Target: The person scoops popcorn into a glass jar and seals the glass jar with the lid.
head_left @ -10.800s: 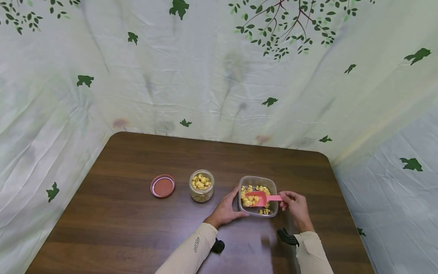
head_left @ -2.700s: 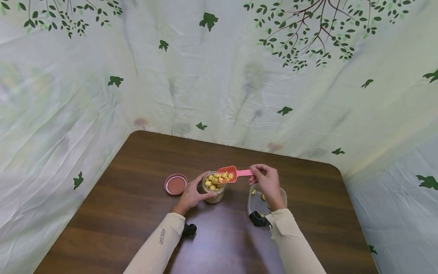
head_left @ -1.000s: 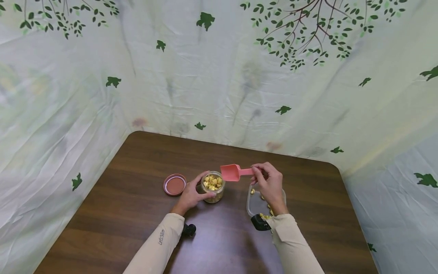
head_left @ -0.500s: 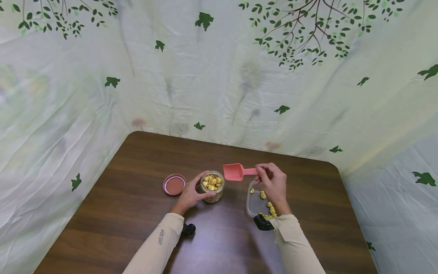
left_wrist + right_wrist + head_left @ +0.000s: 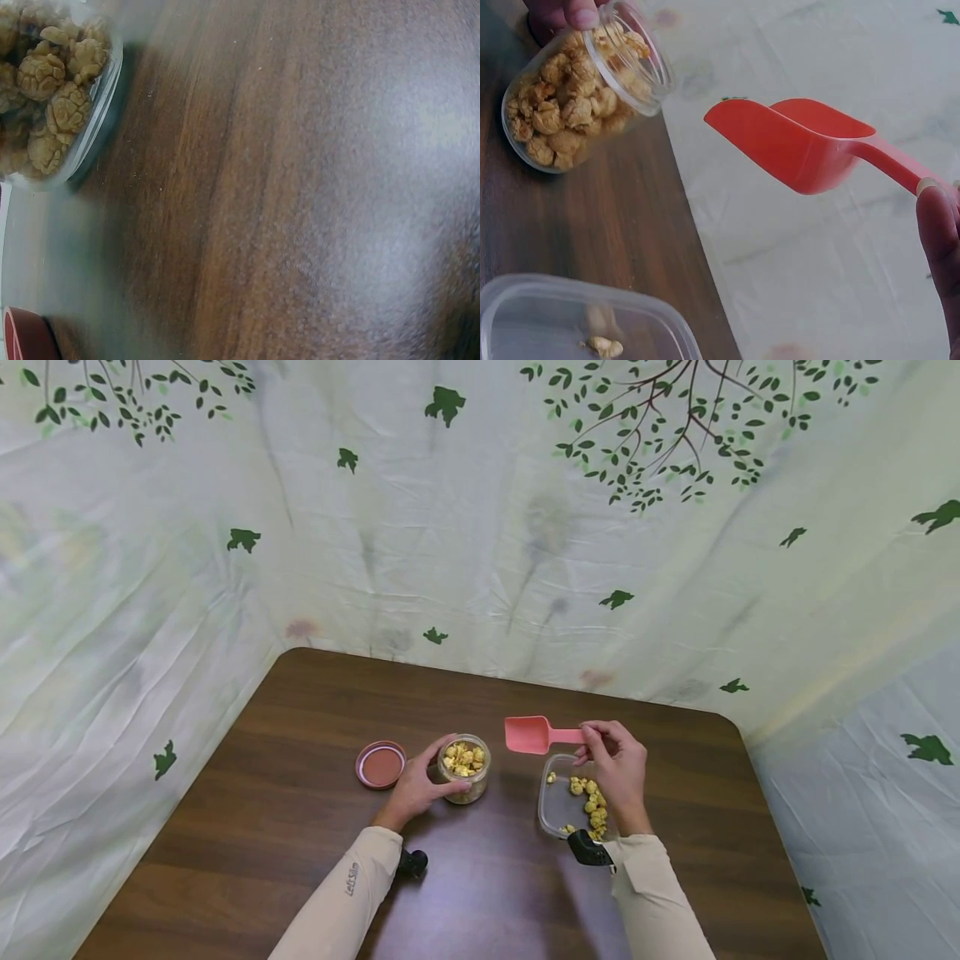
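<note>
Scoop (image 5: 527, 734) has drifted right, between both hands

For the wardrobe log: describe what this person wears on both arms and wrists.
Both arms wear long, cream-beige sleeves. The left sleeve carries small dark lettering near the cuff. A black device sits at each wrist: a rounded one on the left wrist, an angular one on the right wrist. Both hands are bare.

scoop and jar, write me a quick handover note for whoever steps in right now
Left hand grips the glass jar, nearly full of yellow snack pieces, on the table.
Right hand holds the pink scoop by its handle, empty, in the air between jar and plastic container.
Container holds a few pieces.
Jar lid lies off, left of the jar.
Left: scoop the rest over, put the lid on.
</note>
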Demonstrator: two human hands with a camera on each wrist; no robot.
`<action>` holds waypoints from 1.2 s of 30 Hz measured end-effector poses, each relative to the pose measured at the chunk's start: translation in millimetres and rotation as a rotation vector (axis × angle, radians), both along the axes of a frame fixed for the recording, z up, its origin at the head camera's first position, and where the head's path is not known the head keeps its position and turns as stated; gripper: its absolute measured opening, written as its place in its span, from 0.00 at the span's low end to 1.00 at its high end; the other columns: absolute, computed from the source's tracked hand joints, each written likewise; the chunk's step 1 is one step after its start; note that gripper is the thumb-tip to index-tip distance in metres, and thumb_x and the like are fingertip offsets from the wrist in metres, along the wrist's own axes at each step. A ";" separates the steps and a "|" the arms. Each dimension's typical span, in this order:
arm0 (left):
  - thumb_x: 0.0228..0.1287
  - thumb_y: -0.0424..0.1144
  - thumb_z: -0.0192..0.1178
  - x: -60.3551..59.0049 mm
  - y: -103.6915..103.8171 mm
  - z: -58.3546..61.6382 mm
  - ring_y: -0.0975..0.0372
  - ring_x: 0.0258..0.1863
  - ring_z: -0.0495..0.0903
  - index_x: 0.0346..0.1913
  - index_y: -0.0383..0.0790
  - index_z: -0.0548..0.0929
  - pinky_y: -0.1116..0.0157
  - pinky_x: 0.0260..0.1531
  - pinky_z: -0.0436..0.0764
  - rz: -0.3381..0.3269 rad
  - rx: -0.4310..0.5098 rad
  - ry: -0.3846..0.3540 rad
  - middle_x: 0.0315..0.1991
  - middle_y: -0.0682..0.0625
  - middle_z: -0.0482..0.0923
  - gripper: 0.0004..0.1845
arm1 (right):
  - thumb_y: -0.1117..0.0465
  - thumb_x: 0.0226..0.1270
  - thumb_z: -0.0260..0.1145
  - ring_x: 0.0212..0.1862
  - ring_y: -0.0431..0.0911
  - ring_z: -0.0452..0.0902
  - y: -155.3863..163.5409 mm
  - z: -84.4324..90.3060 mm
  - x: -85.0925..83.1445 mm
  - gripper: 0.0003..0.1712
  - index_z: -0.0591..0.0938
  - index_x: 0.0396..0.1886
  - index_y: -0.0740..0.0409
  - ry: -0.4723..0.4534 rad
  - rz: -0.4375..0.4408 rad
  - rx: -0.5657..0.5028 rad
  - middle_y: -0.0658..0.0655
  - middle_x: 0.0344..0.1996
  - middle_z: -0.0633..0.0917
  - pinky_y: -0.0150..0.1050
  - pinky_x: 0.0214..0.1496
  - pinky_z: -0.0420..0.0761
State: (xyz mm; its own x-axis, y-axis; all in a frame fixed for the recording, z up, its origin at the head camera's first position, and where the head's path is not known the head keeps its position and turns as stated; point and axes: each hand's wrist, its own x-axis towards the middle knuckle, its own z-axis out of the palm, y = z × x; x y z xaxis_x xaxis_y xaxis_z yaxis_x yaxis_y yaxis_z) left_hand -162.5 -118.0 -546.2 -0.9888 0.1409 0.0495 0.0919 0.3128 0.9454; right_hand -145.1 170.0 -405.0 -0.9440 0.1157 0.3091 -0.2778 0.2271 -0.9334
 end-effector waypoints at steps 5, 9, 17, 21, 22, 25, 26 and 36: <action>0.42 0.45 0.79 0.0 0.3 0.2 0.52 0.63 0.70 0.68 0.50 0.71 0.49 0.64 0.64 0.002 -0.003 0.004 0.62 0.46 0.74 0.45 | 0.72 0.66 0.61 0.20 0.43 0.78 15.2 -13.5 -1.2 0.09 0.80 0.40 0.79 -0.030 -0.037 -0.034 0.73 0.26 0.79 0.34 0.26 0.83; 0.41 0.43 0.79 -0.4 0.9 -0.9 0.53 0.64 0.69 0.67 0.51 0.71 0.51 0.65 0.63 0.010 0.000 -0.002 0.63 0.46 0.74 0.45 | 0.70 0.66 0.62 0.19 0.40 0.78 30.6 -31.7 -5.0 0.10 0.81 0.40 0.78 -0.042 -0.074 -0.104 0.67 0.25 0.80 0.32 0.25 0.82; 0.45 0.37 0.78 3.1 3.4 8.8 0.49 0.65 0.67 0.69 0.44 0.69 0.49 0.66 0.62 0.002 -0.006 -0.009 0.64 0.41 0.72 0.45 | 0.68 0.67 0.63 0.19 0.40 0.78 54.1 -49.3 4.1 0.12 0.80 0.40 0.77 -0.111 -0.157 -0.175 0.60 0.22 0.82 0.33 0.24 0.82; 0.46 0.35 0.76 10.9 5.7 31.1 0.47 0.64 0.68 0.68 0.38 0.69 0.47 0.65 0.63 -0.014 -0.022 0.001 0.63 0.38 0.72 0.43 | 0.66 0.67 0.63 0.20 0.40 0.78 64.5 -57.7 10.2 0.13 0.80 0.42 0.76 -0.177 -0.198 -0.174 0.63 0.24 0.82 0.33 0.26 0.83; 0.47 0.35 0.76 12.7 6.0 36.3 0.47 0.64 0.68 0.68 0.37 0.69 0.47 0.64 0.64 -0.018 -0.024 0.006 0.63 0.38 0.72 0.43 | 0.66 0.67 0.63 0.20 0.40 0.78 66.9 -59.8 11.6 0.13 0.80 0.43 0.77 -0.194 -0.205 -0.181 0.62 0.24 0.82 0.33 0.27 0.83; 0.47 0.35 0.76 14.9 6.6 41.9 0.47 0.63 0.69 0.68 0.36 0.69 0.47 0.63 0.65 -0.021 -0.021 0.014 0.62 0.38 0.73 0.43 | 0.67 0.67 0.63 0.20 0.40 0.77 74.2 -66.3 15.9 0.14 0.79 0.44 0.78 -0.247 -0.227 -0.215 0.60 0.24 0.82 0.33 0.27 0.83; 0.47 0.35 0.76 15.1 6.8 42.5 0.46 0.63 0.69 0.68 0.36 0.69 0.47 0.63 0.65 -0.021 -0.024 0.019 0.62 0.37 0.73 0.42 | 0.67 0.67 0.62 0.20 0.40 0.77 76.5 -68.5 17.4 0.15 0.78 0.45 0.79 -0.268 -0.229 -0.228 0.60 0.23 0.82 0.33 0.26 0.83; 0.48 0.35 0.75 13.4 5.4 38.5 0.48 0.62 0.71 0.68 0.36 0.69 0.49 0.63 0.66 -0.033 0.001 0.021 0.61 0.38 0.74 0.42 | 0.65 0.68 0.63 0.21 0.39 0.77 98.5 -101.9 29.2 0.18 0.77 0.45 0.81 -0.298 -0.204 -0.315 0.54 0.24 0.82 0.32 0.24 0.81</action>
